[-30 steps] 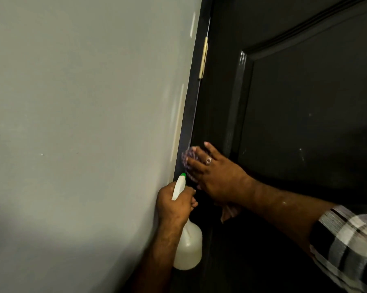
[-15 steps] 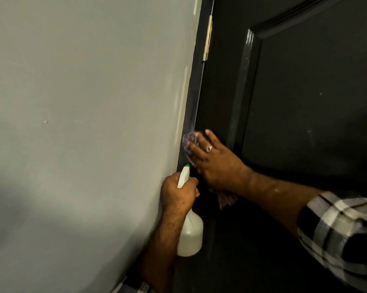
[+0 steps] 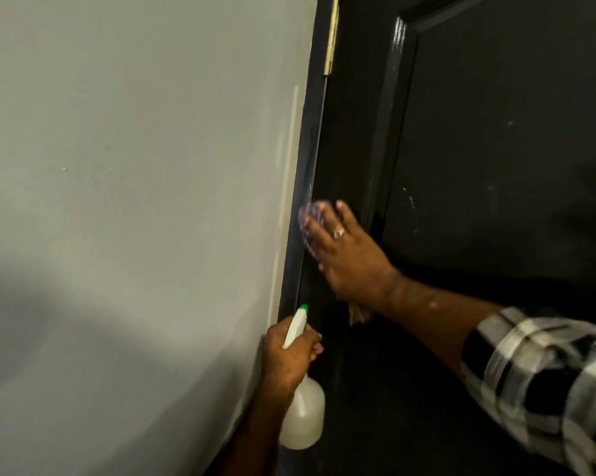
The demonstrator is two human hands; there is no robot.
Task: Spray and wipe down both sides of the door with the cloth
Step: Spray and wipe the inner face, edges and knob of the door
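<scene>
The right hand (image 3: 344,252) presses the purple cloth (image 3: 312,218) flat on the dark door (image 3: 495,166), fingers spread, close to the hinge edge. The door edge runs straight up and down from there. The left hand (image 3: 289,359) is lower, its grip curled round the spray bottle (image 3: 303,417), nozzle pointing up toward the cloth.

Single head-worn wide-angle view, looking forward and slightly down from close range at the hinge edge of a dark door (image 3: 495,166) beside a grey wall (image 3: 135,166).
</scene>
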